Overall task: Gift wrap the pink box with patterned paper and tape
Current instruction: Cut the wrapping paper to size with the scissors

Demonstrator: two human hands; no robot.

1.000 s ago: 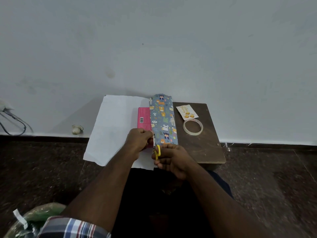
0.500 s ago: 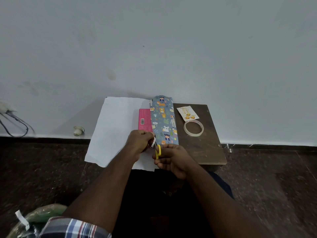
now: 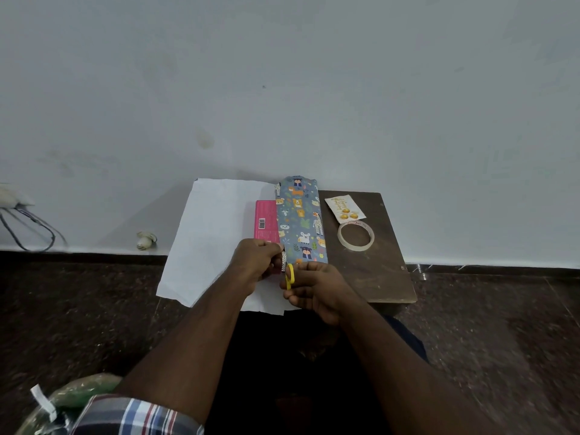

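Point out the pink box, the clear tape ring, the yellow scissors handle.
pink box (image 3: pixel 265 219), head view, bare top face by barcode
clear tape ring (image 3: pixel 372 238), head view, right rim
yellow scissors handle (image 3: pixel 290 274), head view, finger loop

Not much moved in the last second tbh. My left hand (image 3: pixel 255 262) crept a bit toward the cut line, and now it's pinching a little curled bit of the patterned paper (image 3: pixel 300 219) right at the near edge, which wasn't peeled up a second ago. My right hand (image 3: pixel 317 290) with the yellow scissors (image 3: pixel 290 275) nudged forward against that same edge.
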